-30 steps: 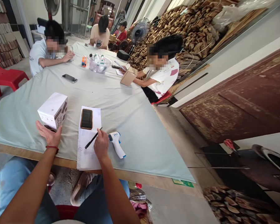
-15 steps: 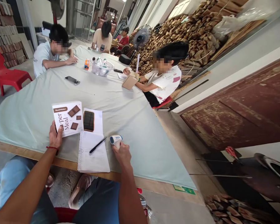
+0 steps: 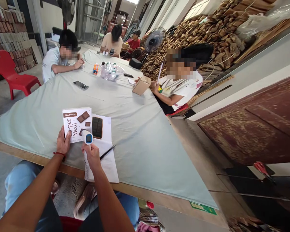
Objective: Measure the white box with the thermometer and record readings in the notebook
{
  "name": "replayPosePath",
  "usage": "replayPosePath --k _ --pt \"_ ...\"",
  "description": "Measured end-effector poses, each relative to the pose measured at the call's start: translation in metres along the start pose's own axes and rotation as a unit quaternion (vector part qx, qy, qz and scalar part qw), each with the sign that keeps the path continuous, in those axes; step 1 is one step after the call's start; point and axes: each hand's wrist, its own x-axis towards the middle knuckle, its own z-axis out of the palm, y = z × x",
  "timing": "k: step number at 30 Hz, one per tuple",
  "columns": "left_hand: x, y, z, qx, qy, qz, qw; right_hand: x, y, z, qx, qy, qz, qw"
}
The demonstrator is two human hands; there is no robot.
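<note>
My left hand (image 3: 63,141) grips the lower left edge of a white box (image 3: 70,129) printed with chocolate squares and the words "NutriMotion" and "Meal". The box is tilted up, its printed front toward me. In my right hand (image 3: 93,155) is a white infrared thermometer (image 3: 88,136) with a blue-rimmed screen facing me, held in front of the box's lower right corner; whether they touch I cannot tell. Beneath my right hand lies an open notebook (image 3: 111,170), partly covered. A black pen (image 3: 107,152) rests on it, and a dark phone with an orange-brown edge (image 3: 97,127) lies on its upper page.
On the cloth-covered table (image 3: 145,154) are another phone (image 3: 81,85), a clear basin of bottles (image 3: 112,73), an orange box (image 3: 95,69) and a cardboard box (image 3: 141,85). Several people sit around it. A red chair (image 3: 14,72) stands left, stacked wood (image 3: 174,48) behind.
My right hand has carried the thermometer left, from beside the notebook to the front of the box, and its screen now faces me. The person at right has raised their hand.
</note>
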Motion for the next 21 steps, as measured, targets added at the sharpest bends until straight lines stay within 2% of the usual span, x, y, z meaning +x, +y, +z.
replayPosePath --k 13,21 --pt "-0.0008 0.0012 -0.0002 0.019 -0.005 -0.003 1.0 0.0057 0.0044 -0.0044 -0.006 -0.009 0.01 1.0" --pt "-0.0004 0.0064 -0.0014 0.012 -0.009 -0.003 1.0 0.0044 0.0048 -0.0006 -0.02 0.014 0.015 1.0"
